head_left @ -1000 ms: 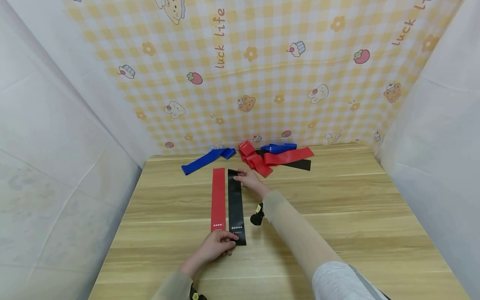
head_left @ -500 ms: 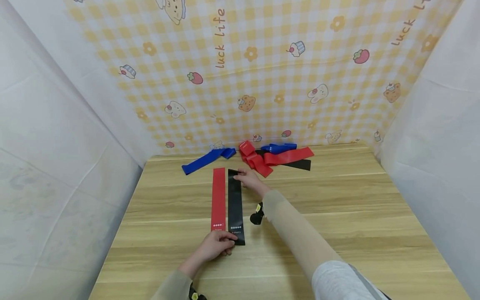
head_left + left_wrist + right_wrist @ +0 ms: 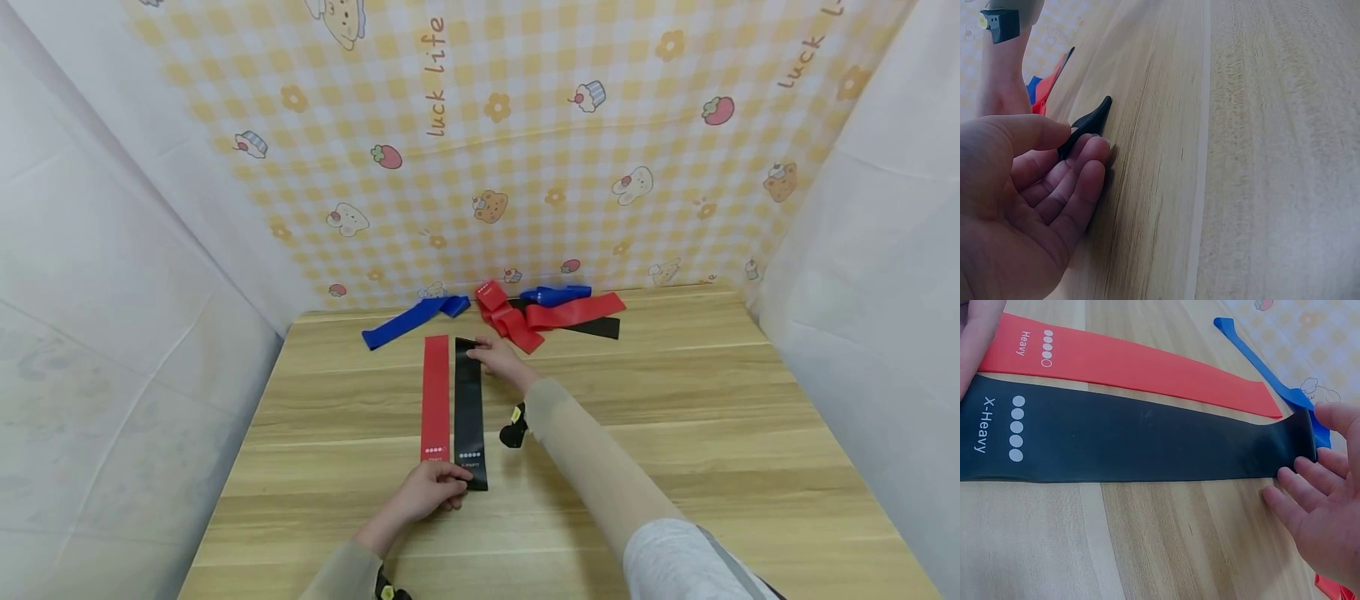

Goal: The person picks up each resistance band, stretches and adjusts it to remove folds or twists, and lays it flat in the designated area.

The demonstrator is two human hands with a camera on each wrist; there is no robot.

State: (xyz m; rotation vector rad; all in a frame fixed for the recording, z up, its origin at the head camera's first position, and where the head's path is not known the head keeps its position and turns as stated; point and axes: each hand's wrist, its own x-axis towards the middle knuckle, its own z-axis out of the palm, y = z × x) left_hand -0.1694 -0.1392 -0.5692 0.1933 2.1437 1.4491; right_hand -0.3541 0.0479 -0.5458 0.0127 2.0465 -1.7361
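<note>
A black resistance band (image 3: pixel 469 400) marked X-Heavy lies flat and lengthwise on the wooden table, with its far end curling up in the right wrist view. My left hand (image 3: pixel 431 489) pinches its near end between thumb and fingers, and in the left wrist view the band's folded edge (image 3: pixel 1088 128) shows there. At the far end my right hand (image 3: pixel 498 358) holds the raised edge, thumb on one side and fingers on the other. Just left of the black band, a red band (image 3: pixel 436 396) marked Heavy runs alongside with a narrow gap. My left hand covers the red band's near end.
Along the table's back edge lie a blue band (image 3: pixel 405 323), a crumpled red band (image 3: pixel 510 321), another red band (image 3: pixel 577 312), a bunched blue band (image 3: pixel 557 296) and a partly covered black band (image 3: pixel 597 327). A checked curtain (image 3: pixel 555 167) hangs behind the table (image 3: pixel 637 392).
The near end of the black band has shifted very slightly left, toward the red band, along with my left hand. My right hand has stayed at the far end.
</note>
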